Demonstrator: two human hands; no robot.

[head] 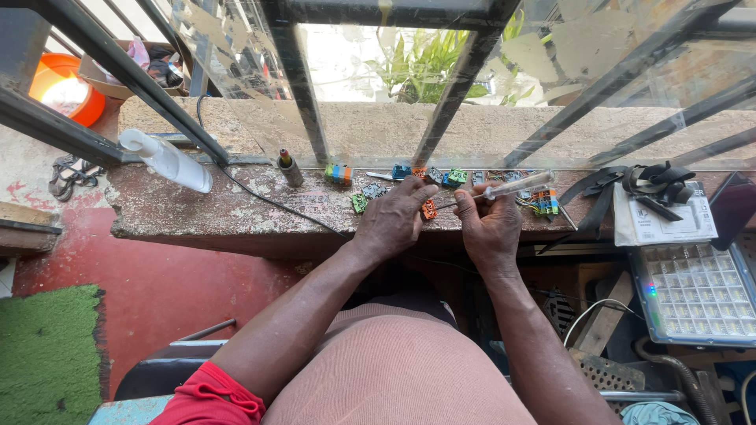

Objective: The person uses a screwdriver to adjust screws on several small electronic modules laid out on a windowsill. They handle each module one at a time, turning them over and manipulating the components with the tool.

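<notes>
L hand (391, 223) fingers pinching orange connector (428, 210) | R hand (490, 223) fingers closed on clear-handled screwdriver (516, 186) | worn concrete ledge (197, 212) under barred window (299, 79); red floor (157, 291)

A small orange terminal block (428, 209) is sitting pinched at the left fingertips, while a clear-handled screwdriver (516, 186) is lying slanted across the right fingers, tip toward it.

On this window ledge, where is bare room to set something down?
Bare ledge lies between the white bottle and the left hand, crossed only by a black cable. It is crowded around both hands, where the small coloured connectors lie, and the right hand holds a screwdriver.
</notes>
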